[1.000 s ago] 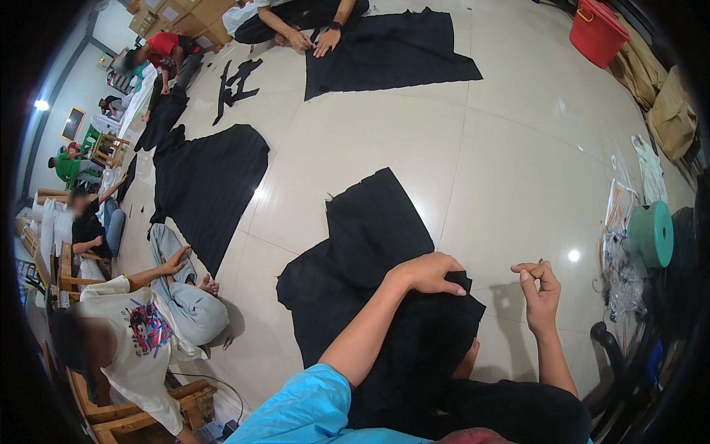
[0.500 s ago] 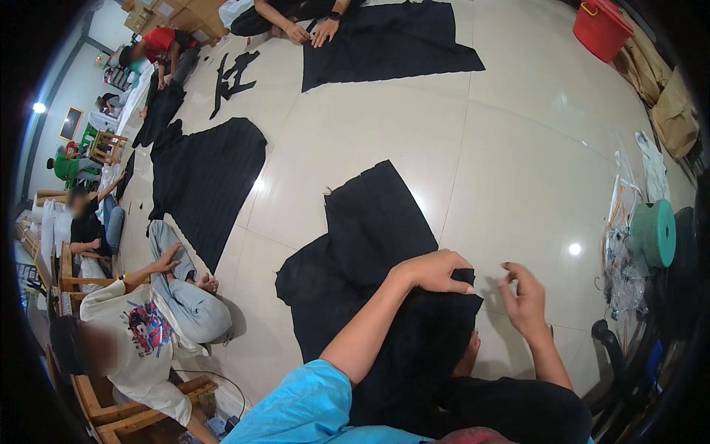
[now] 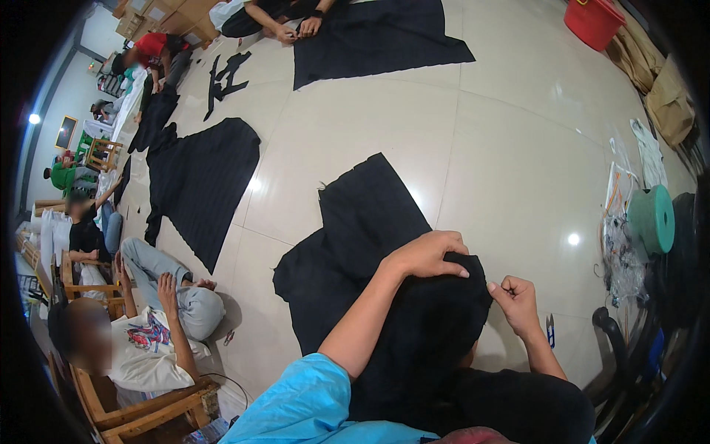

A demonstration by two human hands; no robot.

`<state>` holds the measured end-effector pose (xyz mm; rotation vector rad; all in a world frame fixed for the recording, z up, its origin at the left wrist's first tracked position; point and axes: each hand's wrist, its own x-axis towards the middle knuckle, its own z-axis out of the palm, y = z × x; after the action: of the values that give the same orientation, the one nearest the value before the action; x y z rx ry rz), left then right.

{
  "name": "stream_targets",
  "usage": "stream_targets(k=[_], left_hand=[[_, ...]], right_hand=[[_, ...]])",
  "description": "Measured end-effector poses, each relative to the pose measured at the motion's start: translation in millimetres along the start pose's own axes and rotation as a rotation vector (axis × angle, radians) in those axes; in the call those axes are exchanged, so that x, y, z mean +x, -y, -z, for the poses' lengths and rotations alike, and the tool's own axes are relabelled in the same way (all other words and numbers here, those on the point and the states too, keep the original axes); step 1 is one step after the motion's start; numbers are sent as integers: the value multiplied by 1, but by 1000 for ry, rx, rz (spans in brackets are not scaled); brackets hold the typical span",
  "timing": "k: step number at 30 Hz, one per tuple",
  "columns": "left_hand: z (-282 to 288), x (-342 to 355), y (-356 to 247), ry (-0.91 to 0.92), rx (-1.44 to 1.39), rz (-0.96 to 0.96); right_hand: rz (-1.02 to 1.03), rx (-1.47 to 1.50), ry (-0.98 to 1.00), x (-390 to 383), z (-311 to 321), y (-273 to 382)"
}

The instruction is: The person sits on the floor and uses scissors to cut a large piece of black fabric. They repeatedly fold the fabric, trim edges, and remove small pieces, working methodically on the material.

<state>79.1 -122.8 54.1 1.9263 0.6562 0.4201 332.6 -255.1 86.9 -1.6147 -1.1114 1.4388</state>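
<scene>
A large black cloth [image 3: 370, 200] lies partly on the tiled floor and partly over my lap. My left hand [image 3: 433, 254] is closed on its raised fold, with the thumb on top and the fingers tucked behind. Against the cloth's right edge, my right hand [image 3: 518, 302] makes a pinch, its thumb tip at the border. Whatever sits between those fingertips is too small to make out. A pair of small dark thread snips [image 3: 550, 331] lies on the floor beside my right forearm.
A seated person in a white shirt [image 3: 151, 348] is at my left, near wooden frames [image 3: 148, 414]. More black cloth pieces [image 3: 207, 177] lie ahead, where other people work. A green spool [image 3: 652, 220], plastic bags [image 3: 625, 251] and a red bucket [image 3: 594, 24] stand at right.
My right hand has gone from apart with spread fingers to a pinch at the cloth's edge. My left hand has shifted slightly up and left. The person at left has raised both hands.
</scene>
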Motion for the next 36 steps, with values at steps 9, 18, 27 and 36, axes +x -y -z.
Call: stream_targets(k=[9,18,27,36], left_hand=[[13,-2,-16,118,-178,136],[43,-31,12,99,-3,167],[35,-17,9,21,54,194],[22,-10,-14,-38,31,484]], right_hand=[[-95,225,26,-2,-1,-12],[-133,353,86,-41,91,-88],[137,-392,-114,-12,132,-17],[-275,-133,300,118,246,6]])
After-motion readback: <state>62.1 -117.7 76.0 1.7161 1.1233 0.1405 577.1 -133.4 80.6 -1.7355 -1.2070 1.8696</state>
